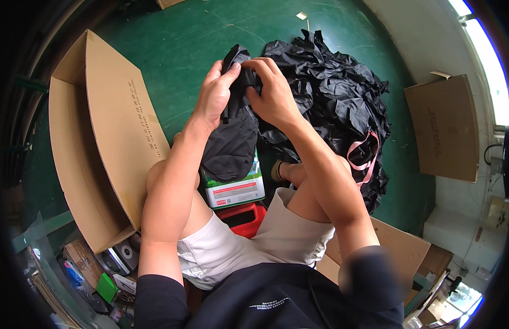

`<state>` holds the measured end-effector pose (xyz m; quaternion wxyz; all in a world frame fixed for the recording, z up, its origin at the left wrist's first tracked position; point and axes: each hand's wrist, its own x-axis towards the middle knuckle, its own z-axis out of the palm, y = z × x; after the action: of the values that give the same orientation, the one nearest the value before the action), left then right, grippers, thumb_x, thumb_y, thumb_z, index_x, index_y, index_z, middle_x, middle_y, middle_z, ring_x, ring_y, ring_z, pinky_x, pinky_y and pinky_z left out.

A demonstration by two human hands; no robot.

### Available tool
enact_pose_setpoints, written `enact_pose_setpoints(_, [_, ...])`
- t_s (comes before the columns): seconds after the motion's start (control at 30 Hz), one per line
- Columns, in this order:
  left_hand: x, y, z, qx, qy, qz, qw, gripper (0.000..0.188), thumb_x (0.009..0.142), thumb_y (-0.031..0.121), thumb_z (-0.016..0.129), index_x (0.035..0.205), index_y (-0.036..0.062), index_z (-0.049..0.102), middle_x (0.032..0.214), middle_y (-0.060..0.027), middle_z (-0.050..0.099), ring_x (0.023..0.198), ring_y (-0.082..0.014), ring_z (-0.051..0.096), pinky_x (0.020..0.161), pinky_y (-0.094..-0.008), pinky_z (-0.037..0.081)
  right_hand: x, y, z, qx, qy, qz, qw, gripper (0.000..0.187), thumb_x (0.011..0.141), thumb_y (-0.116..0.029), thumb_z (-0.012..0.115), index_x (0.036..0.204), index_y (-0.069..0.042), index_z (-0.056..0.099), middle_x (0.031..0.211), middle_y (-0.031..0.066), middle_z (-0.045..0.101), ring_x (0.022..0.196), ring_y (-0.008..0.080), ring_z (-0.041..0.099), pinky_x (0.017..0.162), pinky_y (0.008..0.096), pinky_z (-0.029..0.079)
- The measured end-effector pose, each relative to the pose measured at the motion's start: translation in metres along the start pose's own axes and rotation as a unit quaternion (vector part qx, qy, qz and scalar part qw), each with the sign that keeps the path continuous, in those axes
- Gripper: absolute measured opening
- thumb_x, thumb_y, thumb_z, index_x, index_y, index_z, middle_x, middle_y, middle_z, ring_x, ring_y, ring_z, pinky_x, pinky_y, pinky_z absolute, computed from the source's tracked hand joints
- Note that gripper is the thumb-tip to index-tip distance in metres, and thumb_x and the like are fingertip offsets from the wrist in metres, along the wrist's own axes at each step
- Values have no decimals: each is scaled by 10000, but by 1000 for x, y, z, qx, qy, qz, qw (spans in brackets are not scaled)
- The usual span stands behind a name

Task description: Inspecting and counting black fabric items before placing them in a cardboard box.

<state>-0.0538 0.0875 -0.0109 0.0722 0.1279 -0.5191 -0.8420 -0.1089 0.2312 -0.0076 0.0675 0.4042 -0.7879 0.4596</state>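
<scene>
Both hands are raised in front of my knees, holding one piece of black cloth (232, 145). My left hand (215, 97) is closed on its upper left edge, thumb pressed against the fabric. My right hand (273, 96) grips the same cloth from the right, its fingers curled over the top. The lower part of the cloth hangs in folds over a green and white box-shaped container (236, 193) between my knees. Just beyond my right hand lies a large heap of crumpled black cloth (336, 82). A pink strap (371, 158) rests on the heap's near right side.
A tall open cardboard box (117, 120) stands at my left. Another cardboard box (443, 129) leans by the right wall, and one (397, 241) sits beside my right hip. Something red (246, 219) is under the container. Mixed items (103, 268) fill a shelf at lower left.
</scene>
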Motion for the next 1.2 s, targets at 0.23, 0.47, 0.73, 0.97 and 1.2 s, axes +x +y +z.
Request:
enact_pose_setpoints(0.23, [2, 5, -2, -111, 47, -43, 992, 452, 902, 93, 658, 1299, 52, 446, 1037, -129, 649, 868, -182, 663, 746, -304, 562, 14, 16, -8, 10, 51, 42, 998, 246, 758, -4, 562, 997, 7, 620, 894, 151, 645, 864, 315, 643, 786, 351, 501])
enact_pose_setpoints(0.47, [13, 15, -41, -131, 80, -6, 988, 226, 908, 58, 622, 1133, 34, 612, 951, -66, 662, 855, -125, 646, 742, -263, 535, 18, 22, -16, 108, 107, 166, 974, 156, 871, -62, 585, 1003, 17, 554, 841, 145, 630, 777, 246, 614, 723, 333, 483])
enact_pose_setpoints(0.73, [3, 14, -13, -26, 94, 109, 989, 369, 996, 325, 524, 1233, 51, 596, 1096, -27, 657, 1017, -143, 604, 974, -317, 407, 17, 23, -22, 523, 106, 331, 778, 81, 890, -44, 677, 884, -47, 597, 824, -1, 619, 719, 88, 572, 662, 241, 481])
enact_pose_setpoints(0.97, [11, -5, -25, -16, 106, 89, 990, 273, 922, 198, 580, 1131, 31, 638, 1077, -34, 662, 991, -133, 610, 908, -294, 452, 20, 16, -19, 529, 107, 309, 783, 198, 962, -224, 621, 1026, -41, 663, 968, 33, 684, 830, 120, 655, 744, 267, 539])
enact_pose_setpoints(1.2, [4, 4, -33, -90, 33, -78, 992, 368, 896, 103, 588, 1236, -22, 525, 1064, -114, 654, 933, -201, 658, 849, -356, 554, 19, 28, -15, 321, 80, 325, 886, 300, 985, -301, 580, 1092, -28, 641, 1028, 50, 678, 924, 145, 649, 856, 294, 516])
